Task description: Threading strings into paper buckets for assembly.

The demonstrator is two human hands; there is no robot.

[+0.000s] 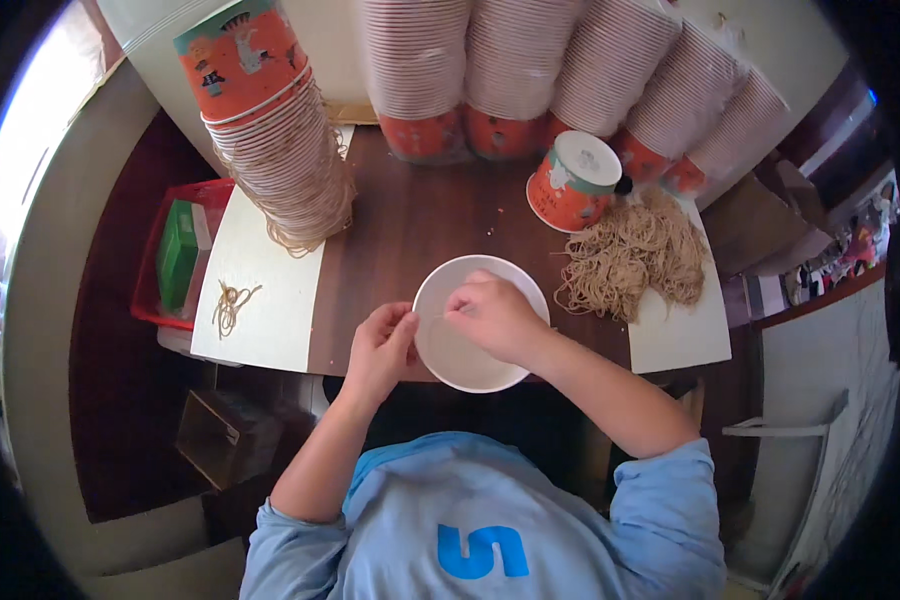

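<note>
A white-lined paper bucket (480,374) sits at the table's front edge with its round mouth facing up at me. My left hand (382,345) pinches the left side of its rim between thumb and fingers. Over the mouth, my right hand (495,315) is closed in a pinch, and a thin pale cord (439,316) runs from its fingertips toward the left hand. How that cord meets the bucket wall is too small to tell. A loose pile of tan cords (635,255) lies to the right of the bucket.
At the back left leans a tall stack of buckets (275,150) with cords hanging off it. An orange bucket (570,190) stands upside down behind the cord pile. Several plastic-wrapped bucket stacks (515,60) line the back. A few cords (232,308) and a red bin (148,290) are left.
</note>
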